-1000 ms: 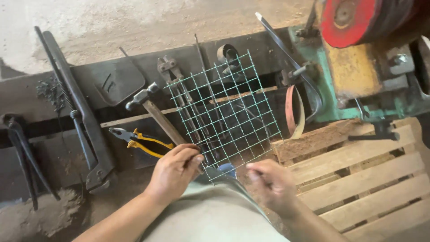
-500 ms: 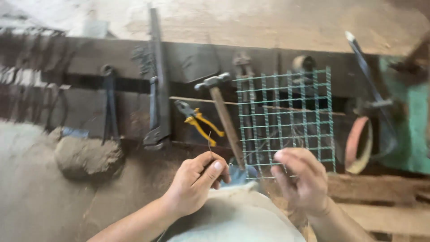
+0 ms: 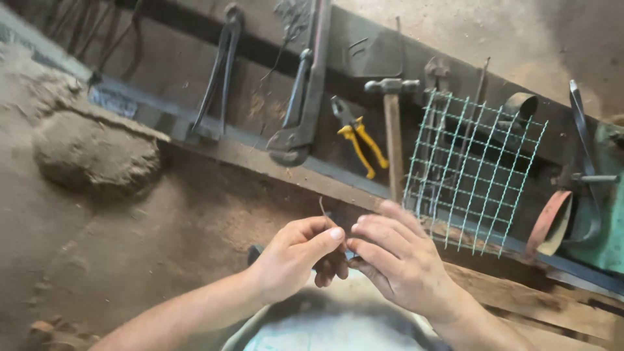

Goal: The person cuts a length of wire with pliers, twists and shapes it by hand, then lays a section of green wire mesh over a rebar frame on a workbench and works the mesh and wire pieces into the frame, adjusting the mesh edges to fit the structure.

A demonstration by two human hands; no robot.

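My left hand [image 3: 300, 255] and my right hand [image 3: 396, 260] meet fingertip to fingertip low in the middle of the view, pinching a short thin piece of wire [image 3: 322, 208] that sticks up between them. Just right of my right hand a square of green wire mesh [image 3: 473, 170] leans on the dark bench. A hammer [image 3: 392, 130] with a wooden handle lies left of the mesh, and yellow-handled pliers [image 3: 356, 138] lie beside it.
A big pipe wrench [image 3: 305, 97] and long tongs [image 3: 218, 71] rest on the dark metal bench. A mound of dirt [image 3: 94, 155] sits at the left on the earthen floor. A green machine [image 3: 608, 195] stands at the right, wooden pallet slats [image 3: 546, 302] below it.
The view has swung left and tilted. My right hand has left the mesh edge and joined my left hand, and both now pinch the small wire.
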